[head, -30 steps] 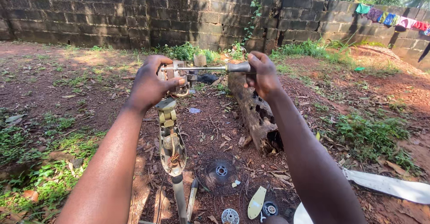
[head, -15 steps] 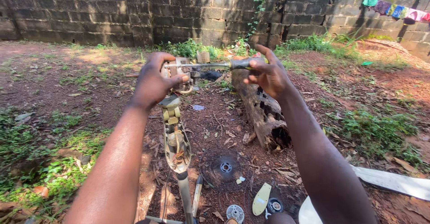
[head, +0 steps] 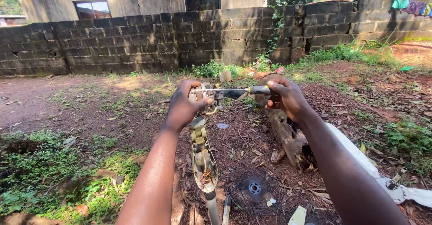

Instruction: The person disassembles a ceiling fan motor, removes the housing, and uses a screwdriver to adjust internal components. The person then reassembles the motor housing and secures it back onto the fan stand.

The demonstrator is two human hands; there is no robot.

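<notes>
My left hand (head: 183, 105) grips the top of an opened fan stand body (head: 201, 157), a beige upright piece with wires and metal parts showing inside. My right hand (head: 285, 96) holds a screwdriver (head: 238, 90) by its dark handle. The shaft lies level and its tip meets the top of the stand beside my left thumb. Both arms reach out in front of me, above bare earth.
A rotten log (head: 288, 135) lies on the ground under my right arm. A round black fan grille (head: 254, 189) lies on the dirt near the stand's foot. White fan parts (head: 396, 189) lie at the right. A block wall (head: 135, 40) crosses the background, with grass patches at left.
The camera has lifted, so the wall and a building now show higher up. My right hand's fingers, spread half a second ago, have closed round the screwdriver handle. The stand stays upright.
</notes>
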